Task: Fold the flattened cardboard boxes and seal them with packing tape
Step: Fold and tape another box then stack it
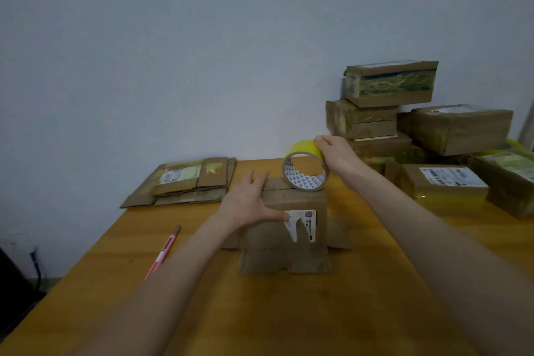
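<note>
Left hand (248, 202) is pressed flat, fingers spread, on the top flaps of the box (289, 240) at frame centre. Tape roll (306, 172) is held at the seam, right of centre, gripped by the right hand (338, 153) (fingers curled over its rim). Risk: if pressure is eased, flaps spring open and tape is laid off-seam.

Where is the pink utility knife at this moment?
In the head view, the pink utility knife lies on the wooden table, left of the box under the left hand and nearer the camera than the stack of flattened cardboard.
</note>
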`<control>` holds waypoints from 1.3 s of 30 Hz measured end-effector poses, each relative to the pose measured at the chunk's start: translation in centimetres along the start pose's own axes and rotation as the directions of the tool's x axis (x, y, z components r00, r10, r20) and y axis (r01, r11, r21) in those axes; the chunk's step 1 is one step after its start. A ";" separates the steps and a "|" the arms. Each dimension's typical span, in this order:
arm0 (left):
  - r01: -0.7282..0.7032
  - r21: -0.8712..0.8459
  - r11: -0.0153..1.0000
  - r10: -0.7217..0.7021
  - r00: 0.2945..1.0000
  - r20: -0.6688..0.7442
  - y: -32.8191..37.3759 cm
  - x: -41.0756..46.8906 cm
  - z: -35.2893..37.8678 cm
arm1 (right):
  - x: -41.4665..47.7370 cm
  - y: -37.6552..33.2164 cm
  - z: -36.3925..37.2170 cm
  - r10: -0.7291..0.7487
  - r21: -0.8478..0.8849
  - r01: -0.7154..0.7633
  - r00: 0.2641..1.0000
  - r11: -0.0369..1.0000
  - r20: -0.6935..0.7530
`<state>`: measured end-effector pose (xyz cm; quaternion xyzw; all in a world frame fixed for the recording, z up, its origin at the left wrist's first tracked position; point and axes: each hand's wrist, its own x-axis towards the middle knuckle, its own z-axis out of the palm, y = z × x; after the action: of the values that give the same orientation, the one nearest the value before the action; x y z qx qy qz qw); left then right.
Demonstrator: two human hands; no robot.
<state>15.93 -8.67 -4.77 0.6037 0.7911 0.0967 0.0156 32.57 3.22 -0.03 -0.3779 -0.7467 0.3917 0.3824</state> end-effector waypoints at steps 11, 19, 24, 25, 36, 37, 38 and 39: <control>-0.060 0.032 0.998 0.060 0.998 -0.014 0.0 -0.2 0.0 | -0.5 2.2 2.0 0.412 0.631 -0.178 0.877 0.755 -0.246; -0.114 -0.062 0.992 0.110 0.992 -0.053 -0.7 -0.4 0.2 | -0.2 0.3 1.0 0.213 0.456 -0.084 0.947 0.886 -0.239; -0.123 -0.100 0.987 0.113 0.989 -0.094 -0.8 -0.3 0.4 | -0.4 -2.5 1.7 -0.083 0.058 0.087 0.995 0.995 -0.062; -0.125 -0.104 0.987 0.114 0.988 -0.103 -0.7 -0.4 0.3 | -0.5 -2.6 2.0 -0.114 -0.037 0.113 0.993 0.993 -0.015; 0.034 -0.908 0.417 -0.328 0.937 -0.116 -0.2 -0.7 -4.4 | 0.1 -3.4 4.0 -0.243 -0.325 0.283 0.957 0.902 0.157; 0.048 -0.930 0.363 -0.339 0.937 -0.084 0.1 -0.5 -4.7 | 0.1 -3.5 4.1 -0.244 -0.343 0.288 0.955 0.894 0.168; 0.050 -0.942 0.332 -0.344 0.936 -0.072 0.2 -0.3 -4.8 | 0.1 -3.6 4.1 -0.244 -0.350 0.294 0.953 0.889 0.180; 0.050 -0.948 0.314 -0.354 0.933 -0.068 0.2 -0.1 -4.8 | 0.1 -3.6 4.1 -0.236 -0.337 0.291 0.952 0.896 0.196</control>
<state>15.45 -9.34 -0.02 0.3612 0.6555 0.6080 0.2648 28.05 0.66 1.51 -0.3064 -0.8768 0.2194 0.2988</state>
